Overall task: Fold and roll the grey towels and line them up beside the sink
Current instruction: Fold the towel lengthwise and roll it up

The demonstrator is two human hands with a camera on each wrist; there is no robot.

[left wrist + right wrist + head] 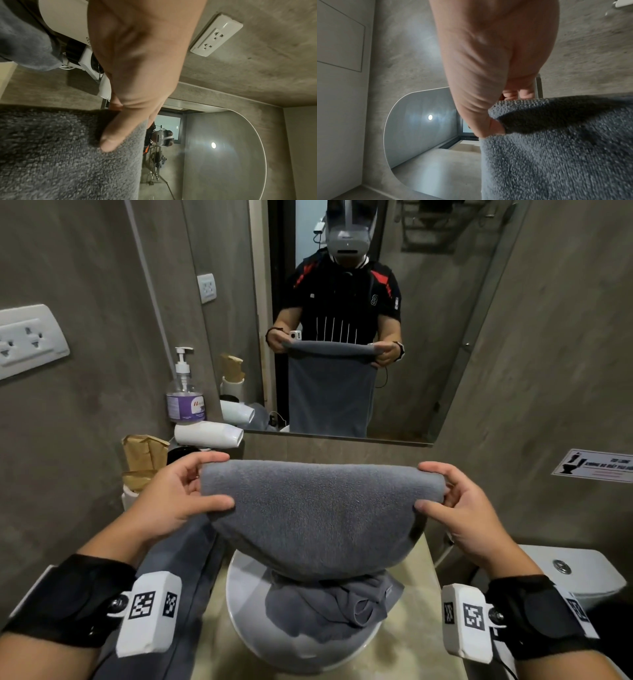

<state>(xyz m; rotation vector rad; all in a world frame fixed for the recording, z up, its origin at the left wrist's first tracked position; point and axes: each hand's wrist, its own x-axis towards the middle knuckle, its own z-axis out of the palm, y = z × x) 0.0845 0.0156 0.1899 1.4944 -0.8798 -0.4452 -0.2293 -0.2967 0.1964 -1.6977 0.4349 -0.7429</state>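
Both hands hold a grey towel [315, 515] in the air above the sink [250, 604], the left hand [171, 498] and right hand [469, 508] each pinching a top corner between thumb and fingers [111, 140]. A second crumpled towel [329, 607] lies in the basin; a third towel [174, 563] drapes the left surface. No finished rolls are visible; most of the work appears to remain.

Little can be read. In the mirror [342, 320], the person's black shirt [342, 302] carries a mirrored figure 8 on one sleeve. The wall sign [596, 465] at far right and the pump bottle's purple label [185, 407] at far left bear print too blurred to make out.
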